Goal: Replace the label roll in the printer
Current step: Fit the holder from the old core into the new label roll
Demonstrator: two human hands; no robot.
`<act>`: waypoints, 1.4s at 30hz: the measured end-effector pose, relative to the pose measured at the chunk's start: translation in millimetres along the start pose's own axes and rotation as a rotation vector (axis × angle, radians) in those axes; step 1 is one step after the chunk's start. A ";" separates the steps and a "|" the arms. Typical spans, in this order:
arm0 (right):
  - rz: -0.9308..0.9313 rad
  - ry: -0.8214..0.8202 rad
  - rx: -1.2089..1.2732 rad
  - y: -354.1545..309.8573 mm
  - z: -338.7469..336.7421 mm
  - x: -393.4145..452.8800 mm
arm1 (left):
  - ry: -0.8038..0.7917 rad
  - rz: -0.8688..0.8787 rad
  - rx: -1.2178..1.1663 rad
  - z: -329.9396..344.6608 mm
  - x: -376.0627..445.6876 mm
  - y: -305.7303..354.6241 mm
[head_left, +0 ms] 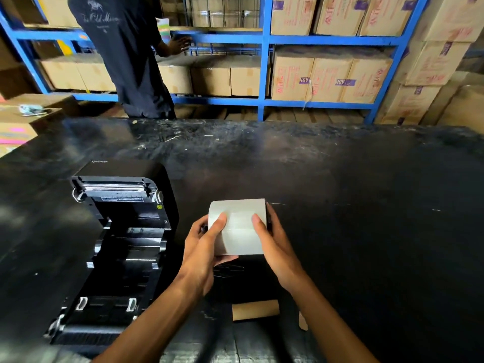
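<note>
Gripping white label roll [239,226] w/ both hands, left [203,247] & right [275,244] fingers clamped round it, beside open printer [115,247].

White label roll [239,226], plain, at centre. Black printer [120,247] at 9 o'clock, with white clips and a silver bar under its raised lid. Brown cardboard core [255,309] at 6 o'clock. Black table [353,192], scuffed with pale scratches. Blue shelf frame [267,61] at 12 o'clock, tan cartons [330,79] with red print and purple tape. Dark navy shirt [125,48] with faint pale lettering at 11 o'clock.
</note>
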State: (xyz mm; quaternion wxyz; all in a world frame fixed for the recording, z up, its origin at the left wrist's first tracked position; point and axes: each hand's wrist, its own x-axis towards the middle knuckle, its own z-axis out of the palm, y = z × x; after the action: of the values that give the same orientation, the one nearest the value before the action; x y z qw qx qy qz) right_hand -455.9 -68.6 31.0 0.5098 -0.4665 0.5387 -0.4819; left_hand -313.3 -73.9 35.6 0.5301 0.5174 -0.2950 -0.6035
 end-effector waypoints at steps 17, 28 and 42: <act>0.264 0.196 0.464 19.6 -28.4 31.9 | -0.231 0.076 1.244 -44.4 81.8 -61.1; 0.266 0.194 0.418 25.9 -29.7 32.9 | -0.262 0.231 1.384 -67.0 103.7 -91.5; 0.238 0.148 0.433 18.8 -16.4 46.1 | 0.027 0.381 0.105 1.5 52.7 -12.4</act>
State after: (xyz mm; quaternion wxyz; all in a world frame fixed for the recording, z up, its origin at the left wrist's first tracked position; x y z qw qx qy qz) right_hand -474.6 -111.8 8.0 0.6102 -0.2432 0.5098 -0.5555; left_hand -313.8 -120.7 8.3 0.6109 0.4871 -0.4115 -0.4693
